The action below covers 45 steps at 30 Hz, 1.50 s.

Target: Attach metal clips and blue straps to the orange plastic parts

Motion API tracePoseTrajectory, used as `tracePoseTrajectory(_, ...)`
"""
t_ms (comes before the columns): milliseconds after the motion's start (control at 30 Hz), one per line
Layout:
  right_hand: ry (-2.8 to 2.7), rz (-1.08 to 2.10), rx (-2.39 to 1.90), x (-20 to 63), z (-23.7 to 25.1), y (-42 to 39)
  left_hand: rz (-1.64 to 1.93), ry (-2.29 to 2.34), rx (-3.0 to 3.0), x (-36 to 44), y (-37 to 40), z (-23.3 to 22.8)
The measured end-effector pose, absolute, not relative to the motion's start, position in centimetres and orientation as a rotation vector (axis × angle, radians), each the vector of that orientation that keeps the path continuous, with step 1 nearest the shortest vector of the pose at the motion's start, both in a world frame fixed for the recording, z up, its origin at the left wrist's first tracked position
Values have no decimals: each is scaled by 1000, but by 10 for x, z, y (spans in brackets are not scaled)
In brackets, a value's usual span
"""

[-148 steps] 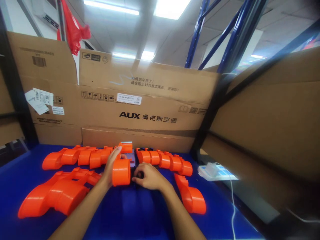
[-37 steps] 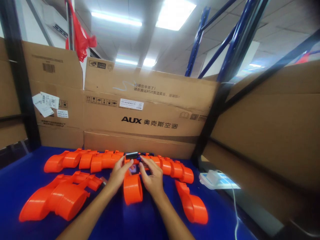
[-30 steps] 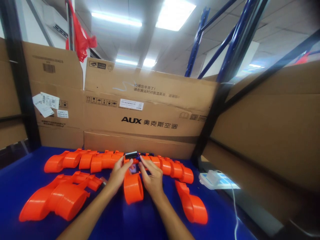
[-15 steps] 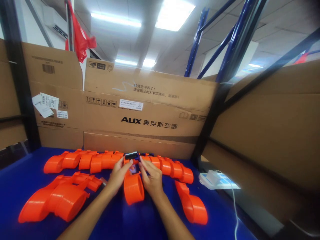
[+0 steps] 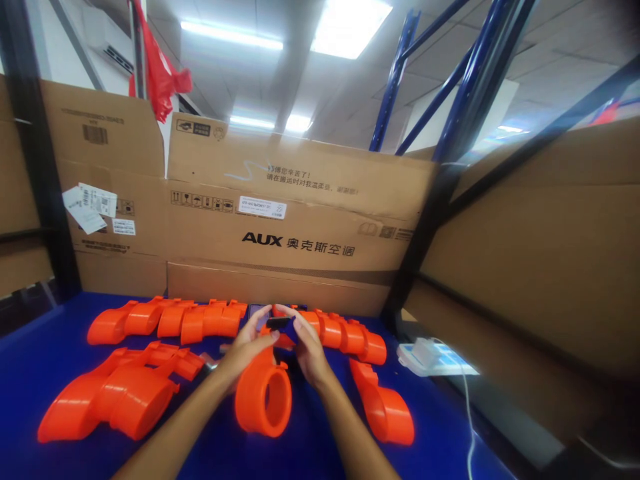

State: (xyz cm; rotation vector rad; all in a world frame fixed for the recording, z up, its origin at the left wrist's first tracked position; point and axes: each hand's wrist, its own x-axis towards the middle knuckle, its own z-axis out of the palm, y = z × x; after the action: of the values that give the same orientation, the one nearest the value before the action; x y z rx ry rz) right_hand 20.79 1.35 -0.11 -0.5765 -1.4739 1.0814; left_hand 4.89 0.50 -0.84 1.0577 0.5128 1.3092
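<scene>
Both grips clamped on orange shell (image 5: 263,399): left hand (image 5: 245,350), right hand (image 5: 306,350); round open end faces camera.

Orange ring piece (image 5: 263,400), bright, plain, hollow centre showing blue. Small clip (image 5: 278,323) at the fingertips, black. Orange housings in back row (image 5: 170,319) and right row (image 5: 345,333), same bright orange; orange pile at left (image 5: 110,393); single orange part at right (image 5: 383,403). Counter (image 5: 30,360) deep blue. Cardboard boxes (image 5: 300,220) brown with black print, white labels. Red bag (image 5: 157,67). Charger (image 5: 425,350) white, white cable. Rack posts (image 5: 400,60) blue.
</scene>
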Motion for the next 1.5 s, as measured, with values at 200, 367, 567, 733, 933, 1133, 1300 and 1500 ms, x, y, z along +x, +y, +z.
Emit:
tracePoseTrajectory(200, -1452, 1060, -586, 207, -9, 17, 1094, 452, 1100, 47, -8, -8)
tracePoseTrajectory(367, -1489, 984, -674, 199, -10, 14, 1138, 537, 1072, 50, -10, -9)
tracePoseTrajectory(567, -1525, 956, -658, 191, -7, 8, 1164, 596, 1147, 50, -5, -8)
tracePoseTrajectory(733, -1563, 900, -677, 191, -6, 9, 1167, 593, 1175, 48, -5, -11)
tracePoseTrajectory(933, -1604, 832, -821, 207, -4, 19, 1225, 511, 906, 42, 1, -3)
tracePoseTrajectory(1133, -2122, 540, -891, 222, -5, 12, 1429, 411, 695, 17, 5, 5)
tracePoseTrajectory(1300, -2358, 474, -729, 216, -9, 2, 1464, 431, 692, 12, 7, 3)
tracePoseTrajectory(1500, -2376, 614, -718, 216, -8, 6, 1444, 402, 739, 21, 4, 6)
